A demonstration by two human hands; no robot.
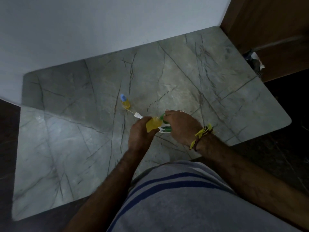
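the left hand (140, 133) grips a translucent yellow plastic bottle (153, 125) with a white and green label, fingers curled round its body, just above the near middle of the grey veined stone table (200, 77). the right hand (182, 128) pinches the bottle's green cap (162, 117) from above, and its fingers hide most of that cap. much of the bottle is covered by both hands (the label print is too blurred to read). just beyond the left hand a small white nozzle piece (138, 115) lies on the table, and a little farther back stands a small yellow bottle with a blue cap (126, 102). whether a thin line joins the two is hard to tell. a yellow thread band (202, 133) circles the right wrist. a grey shirt with blue stripes (175, 198) fills the bottom edge, cut off.
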